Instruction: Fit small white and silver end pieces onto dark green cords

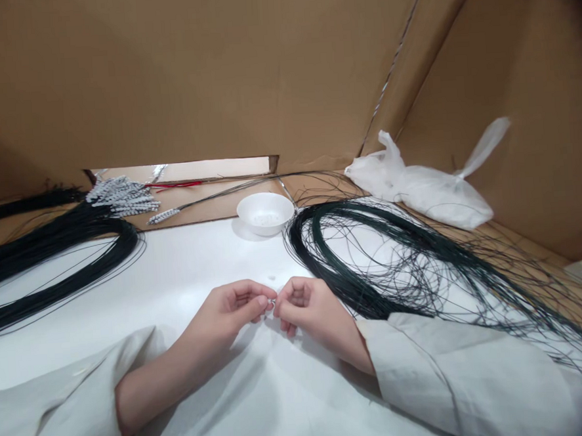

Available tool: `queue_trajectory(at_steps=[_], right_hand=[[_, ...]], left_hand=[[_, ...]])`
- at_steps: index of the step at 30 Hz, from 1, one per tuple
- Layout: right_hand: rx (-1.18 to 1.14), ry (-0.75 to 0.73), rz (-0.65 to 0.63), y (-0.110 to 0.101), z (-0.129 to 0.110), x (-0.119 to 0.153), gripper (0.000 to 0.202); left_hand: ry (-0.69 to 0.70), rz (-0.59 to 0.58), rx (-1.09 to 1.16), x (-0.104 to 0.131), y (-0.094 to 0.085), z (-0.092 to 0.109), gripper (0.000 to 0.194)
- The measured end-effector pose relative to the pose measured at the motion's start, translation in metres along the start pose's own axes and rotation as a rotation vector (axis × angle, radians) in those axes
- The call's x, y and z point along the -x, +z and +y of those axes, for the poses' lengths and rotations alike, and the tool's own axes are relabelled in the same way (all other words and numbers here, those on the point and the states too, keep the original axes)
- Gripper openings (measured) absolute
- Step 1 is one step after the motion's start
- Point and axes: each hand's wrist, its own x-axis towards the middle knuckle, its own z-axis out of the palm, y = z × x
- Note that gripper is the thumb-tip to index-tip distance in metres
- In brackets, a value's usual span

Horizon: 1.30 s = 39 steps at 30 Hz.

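Above the white tabletop, both of my hands meet fingertip to fingertip. My left hand is closed in a pinch of thumb and forefinger. Facing it, my right hand pinches too, its other fingers curled in. Between the tips shows a tiny pale piece with a thin dark curved strand, too small to name. A white bowl with small whitish bits inside stands beyond the hands. Right of my right hand lies a looped bundle of dark green wires, many strands loose.
At the left are more dark wire bundles, one ending in black-and-white beaded-looking tips. A single similar tip lies near the bowl. White plastic bags rest at the back right. Cardboard walls enclose the far side and right.
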Motion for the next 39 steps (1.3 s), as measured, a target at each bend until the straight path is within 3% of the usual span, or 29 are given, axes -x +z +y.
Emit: queue_trajectory(at_steps=[14, 30, 39], right_hand=[[-0.015, -0.029, -0.074, -0.002, 0.006, -0.003, 0.001], [-0.017, -0.041, -0.111, -0.001, 0.009, -0.005, 0.008], [0.111, -0.088, -0.139, -0.001, 0.013, -0.006, 0.007]], left_hand=[[0.035, 0.058, 0.024, 0.001, 0.003, 0.003, 0.013], [0.097, 0.026, -0.062, 0.002, 0.001, 0.004, 0.012], [0.086, 0.038, -0.028, 0.001, 0.001, 0.000, 0.012]])
